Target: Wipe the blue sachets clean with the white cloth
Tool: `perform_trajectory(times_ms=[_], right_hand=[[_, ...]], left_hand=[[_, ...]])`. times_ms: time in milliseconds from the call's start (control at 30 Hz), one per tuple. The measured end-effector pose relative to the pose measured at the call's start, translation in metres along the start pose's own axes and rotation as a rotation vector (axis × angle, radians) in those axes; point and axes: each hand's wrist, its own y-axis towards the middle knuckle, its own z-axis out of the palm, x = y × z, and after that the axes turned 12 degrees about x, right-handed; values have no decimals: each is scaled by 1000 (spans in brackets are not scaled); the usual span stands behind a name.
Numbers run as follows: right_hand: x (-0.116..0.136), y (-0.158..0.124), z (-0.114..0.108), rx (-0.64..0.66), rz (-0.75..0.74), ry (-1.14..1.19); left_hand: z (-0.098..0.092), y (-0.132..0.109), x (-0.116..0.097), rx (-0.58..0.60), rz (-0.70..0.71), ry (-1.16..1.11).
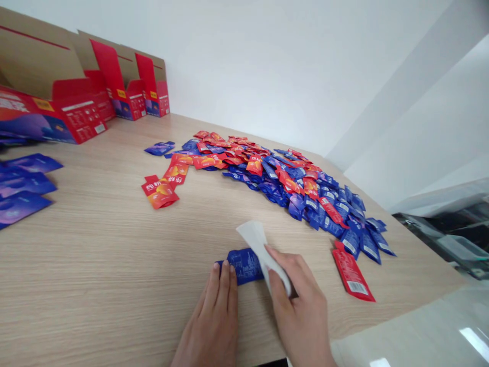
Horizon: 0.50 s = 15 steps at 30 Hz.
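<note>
A small blue pouch [245,266] lies flat on the wooden table, its side with pale print facing up. On its left end rest the outstretched fingers of my left hand [218,311], which press down rather than grip. My right hand [300,300] is closed around a white strip [256,239] that looks like folded tissue or cloth. That strip crosses the pouch's right end and hides it. To the right of my right hand lies a red pouch [353,272] with a barcode.
A long heap of blue and red pouches [282,178] curves across the back and right. Two orange-red pouches [159,193] lie left of it. Blue pouches [25,183] overlap at far left, before open red boxes [82,114]. A white wall [244,66] stands behind the table [114,265].
</note>
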Motion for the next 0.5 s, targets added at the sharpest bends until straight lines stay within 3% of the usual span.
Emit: perform_trajectory(times_ms=[100,200,400,500], right_hand=[[17,-13,20,142,-134,-25],[14,-18,28,180,-120,-91],[-17,-12,-7,65,93,-192],[-20,-10,-21,-6,165,-151]], left_hand=[[1,-7,-2,4,48,33],[-2,-10,-3,-9,63,64],[-9,-7,-7,22,29,97],[-9,-6,-10,17,2,88]])
